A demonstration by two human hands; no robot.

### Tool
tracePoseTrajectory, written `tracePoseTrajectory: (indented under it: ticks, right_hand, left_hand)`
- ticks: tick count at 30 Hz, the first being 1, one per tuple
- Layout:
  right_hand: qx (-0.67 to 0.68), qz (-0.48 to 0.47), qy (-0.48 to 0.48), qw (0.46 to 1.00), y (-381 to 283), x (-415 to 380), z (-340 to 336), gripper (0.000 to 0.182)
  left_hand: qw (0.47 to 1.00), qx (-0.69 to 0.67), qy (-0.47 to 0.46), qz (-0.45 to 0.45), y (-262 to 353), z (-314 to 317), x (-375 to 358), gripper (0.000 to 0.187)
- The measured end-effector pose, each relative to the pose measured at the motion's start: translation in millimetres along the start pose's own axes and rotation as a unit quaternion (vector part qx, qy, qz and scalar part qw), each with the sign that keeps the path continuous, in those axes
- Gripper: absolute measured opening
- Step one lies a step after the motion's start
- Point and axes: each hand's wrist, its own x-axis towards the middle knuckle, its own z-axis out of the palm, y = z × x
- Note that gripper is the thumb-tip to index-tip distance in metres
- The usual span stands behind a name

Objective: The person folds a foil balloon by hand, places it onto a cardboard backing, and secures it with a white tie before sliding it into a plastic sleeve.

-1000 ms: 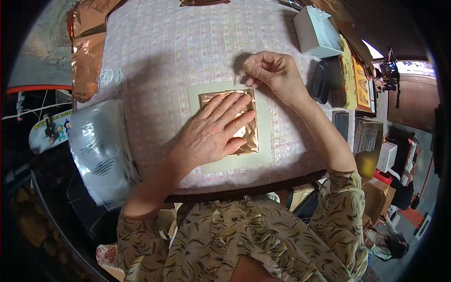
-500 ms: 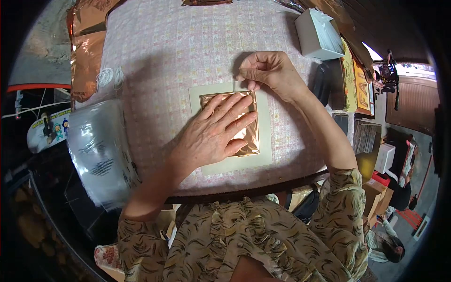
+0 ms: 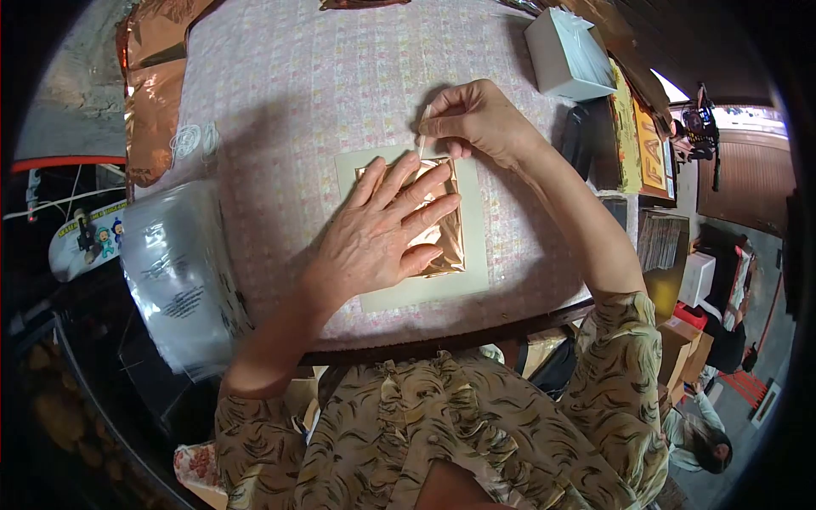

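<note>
A copper-coloured foil sheet lies on a larger cream card near the table's front edge. My left hand rests flat over the foil with its fingers spread, covering much of its left part. At the card's far edge, my right hand is closed in a pinch on a thin white strip. The strip points down towards the foil's far edge, close to my left fingertips. Its upper end is hidden by my right fingers.
A stack of clear plastic bags lies at the left, with white string and more copper foil beyond it. At the back right stand a white box and a black object. A person is at lower right.
My right hand has drawn slightly back with the thin white strip, which now shows more clearly. My left fingers have spread a little wider on the foil.
</note>
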Motion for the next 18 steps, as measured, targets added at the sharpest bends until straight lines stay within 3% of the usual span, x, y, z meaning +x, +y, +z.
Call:
tracePoseTrajectory:
  ticks: [4,6,9,12,13,14,18]
  right_hand:
    - [0.050,-0.034,0.044,0.997,9,-14,-5,0.006]
    - [0.009,-0.134,0.161,0.978,8,-25,-7,0.011]
    - [-0.078,-0.085,0.162,0.980,14,-42,-19,0.013]
    - [-0.152,-0.140,0.132,0.970,31,-49,-10,0.009]
    - [-0.200,-0.175,0.109,0.958,34,-52,-6,0.011]
    - [-0.243,-0.102,0.105,0.959,17,-59,1,0.022]
    - [-0.295,-0.119,0.120,0.940,24,-57,4,0.032]
  left_hand:
    - [0.999,0.030,0.019,0.009,1,-2,2,0.063]
    - [0.999,0.029,0.020,0.011,1,-3,2,0.063]
    - [0.999,0.029,0.022,0.018,1,-4,3,0.062]
    - [0.999,0.028,0.022,0.020,1,-4,2,0.063]
    - [0.999,0.029,0.017,0.020,0,-4,2,0.064]
    - [0.999,0.030,0.011,0.019,0,-4,2,0.064]
    - [0.999,0.023,0.023,0.016,0,-1,-1,0.065]
